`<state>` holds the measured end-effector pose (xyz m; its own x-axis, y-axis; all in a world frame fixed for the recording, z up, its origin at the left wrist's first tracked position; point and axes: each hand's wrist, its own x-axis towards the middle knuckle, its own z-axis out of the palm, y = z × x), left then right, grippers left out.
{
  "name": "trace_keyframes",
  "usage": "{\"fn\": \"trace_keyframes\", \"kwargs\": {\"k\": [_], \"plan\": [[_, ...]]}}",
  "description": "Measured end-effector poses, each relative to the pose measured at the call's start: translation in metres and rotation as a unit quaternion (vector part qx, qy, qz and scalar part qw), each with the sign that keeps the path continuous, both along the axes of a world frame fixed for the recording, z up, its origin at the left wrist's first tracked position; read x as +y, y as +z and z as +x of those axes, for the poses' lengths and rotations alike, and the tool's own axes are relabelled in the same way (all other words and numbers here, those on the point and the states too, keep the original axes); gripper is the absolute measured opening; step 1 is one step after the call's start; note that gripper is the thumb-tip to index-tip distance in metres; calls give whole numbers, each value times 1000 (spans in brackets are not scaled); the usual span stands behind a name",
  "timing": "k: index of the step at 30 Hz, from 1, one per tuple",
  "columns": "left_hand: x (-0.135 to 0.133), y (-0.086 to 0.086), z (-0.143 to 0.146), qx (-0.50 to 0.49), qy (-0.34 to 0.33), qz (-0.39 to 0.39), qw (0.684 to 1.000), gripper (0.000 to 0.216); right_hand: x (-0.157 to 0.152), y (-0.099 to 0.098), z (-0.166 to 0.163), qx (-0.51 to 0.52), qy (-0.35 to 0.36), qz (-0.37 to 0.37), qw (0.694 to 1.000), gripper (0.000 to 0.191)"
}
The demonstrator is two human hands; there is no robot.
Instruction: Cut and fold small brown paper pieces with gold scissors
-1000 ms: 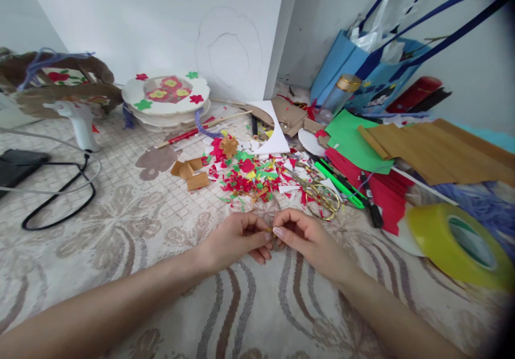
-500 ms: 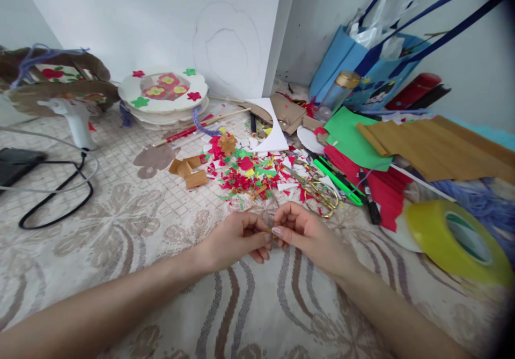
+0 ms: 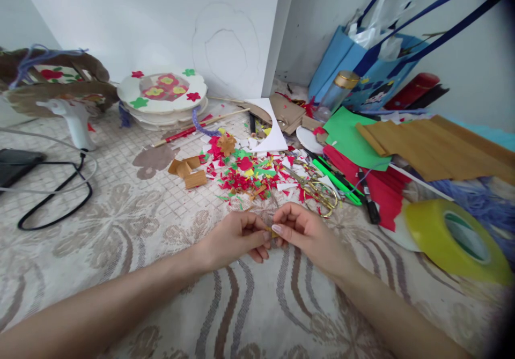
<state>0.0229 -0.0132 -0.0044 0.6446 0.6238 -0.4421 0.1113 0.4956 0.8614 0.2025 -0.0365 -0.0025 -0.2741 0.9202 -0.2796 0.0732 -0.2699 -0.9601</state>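
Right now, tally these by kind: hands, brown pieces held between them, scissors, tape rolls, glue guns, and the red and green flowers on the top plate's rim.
Hands (left hand, right hand): 2
Held brown piece: 1
Scissors: 1
Tape roll: 1
Glue gun: 1
Red flowers: 2
Green flowers: 2
Total: 10

Floral tablecloth (image 3: 161,316) bearing colored paper scraps (image 3: 235,181), brown paper pieces (image 3: 195,180), scissors (image 3: 308,185), glue gun (image 3: 77,124).
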Motion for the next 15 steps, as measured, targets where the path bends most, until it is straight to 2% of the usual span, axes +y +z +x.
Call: {"fn": "trace_keyframes", "kwargs": {"k": [10, 15], "plan": [[1, 0, 0, -7, 7, -21, 1000, 19, -1, 1, 2, 4, 8, -1, 1000, 5], [2, 1, -1, -13, 11, -34, 999, 20, -1, 2, 5, 15, 23, 0, 1000, 11]]}}
